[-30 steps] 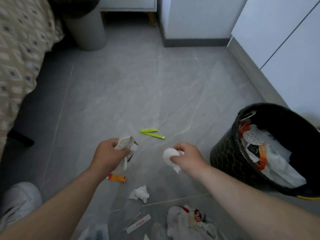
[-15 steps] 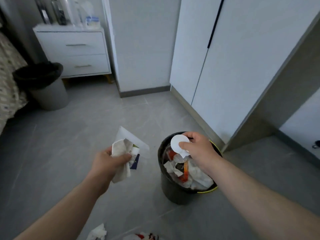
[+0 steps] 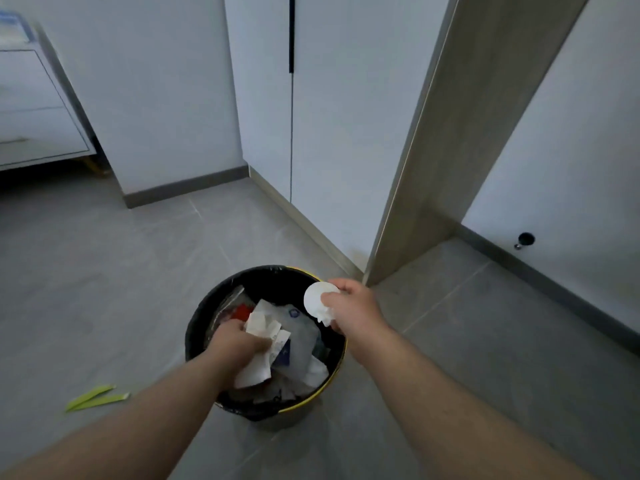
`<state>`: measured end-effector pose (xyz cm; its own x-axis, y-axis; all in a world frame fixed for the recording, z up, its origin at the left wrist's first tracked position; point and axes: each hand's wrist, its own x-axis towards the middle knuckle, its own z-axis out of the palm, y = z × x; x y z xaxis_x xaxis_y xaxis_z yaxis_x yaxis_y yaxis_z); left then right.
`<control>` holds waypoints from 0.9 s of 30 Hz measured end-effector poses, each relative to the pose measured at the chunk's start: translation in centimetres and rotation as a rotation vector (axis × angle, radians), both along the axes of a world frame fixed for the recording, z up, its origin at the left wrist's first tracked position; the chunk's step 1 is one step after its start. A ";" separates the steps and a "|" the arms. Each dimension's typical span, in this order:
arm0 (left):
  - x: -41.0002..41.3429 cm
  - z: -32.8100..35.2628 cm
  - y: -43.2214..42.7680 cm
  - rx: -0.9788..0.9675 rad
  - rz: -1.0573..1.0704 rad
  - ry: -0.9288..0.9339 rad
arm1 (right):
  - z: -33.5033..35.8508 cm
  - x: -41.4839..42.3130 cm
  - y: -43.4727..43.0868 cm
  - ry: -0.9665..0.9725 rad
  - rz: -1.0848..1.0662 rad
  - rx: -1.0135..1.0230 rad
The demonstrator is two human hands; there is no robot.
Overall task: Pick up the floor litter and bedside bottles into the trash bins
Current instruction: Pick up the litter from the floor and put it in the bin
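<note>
Looking down into a round trash bin (image 3: 268,271), black-lined, with a thin yellow rim showing on its right and near edge. Stands on the grey tiled floor (image 3: 104,289) near the foot of a white wardrobe (image 3: 332,150) and a wood-toned door frame (image 3: 450,133). Heaped close to the brim with crumpled white paper, clear wrappers and a scrap of red; single pieces hard to tell apart.

Over the bin's left half, the left hand (image 3: 233,339), fingers curled tight round a bunch of litter (image 3: 263,329): creased whitish paper and a wrapper with a dark blue patch, hanging down onto the heap. Hard to say where the held bunch ends and the bin's contents begin.

Over the bin's far right rim, the right hand (image 3: 355,306), pinching a small white disc (image 3: 315,296) with a crumpled white bit beneath it; too blurred to name the material.

On the floor left of the bin, well apart from it, two yellow-green strips (image 3: 97,398) side by side. At the far left edge, part of a white drawer unit (image 3: 31,109), cut off by the frame. Both forearms bare, running out of the bottom edge.
</note>
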<state>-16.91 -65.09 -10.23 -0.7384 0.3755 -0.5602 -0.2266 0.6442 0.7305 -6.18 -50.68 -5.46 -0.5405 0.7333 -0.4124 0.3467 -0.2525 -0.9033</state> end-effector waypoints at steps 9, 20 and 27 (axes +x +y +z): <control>0.0 3.8 -4.4 0.021 -0.215 0.526 | 0.0 -0.5 -1.5 -0.067 0.087 0.114; -0.4 -1.6 -10.1 -0.084 -0.449 0.620 | -3.3 -4.0 -6.3 -0.669 0.681 0.730; -0.4 -3.1 -10.4 0.057 -0.401 0.590 | -8.7 -7.7 -8.2 -0.815 0.646 0.519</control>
<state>-17.30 -75.47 -13.37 -0.7111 0.6984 -0.0814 0.4631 0.5523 0.6932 -13.89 -58.86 -14.13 -0.5884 0.6012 -0.5407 0.8020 0.5187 -0.2961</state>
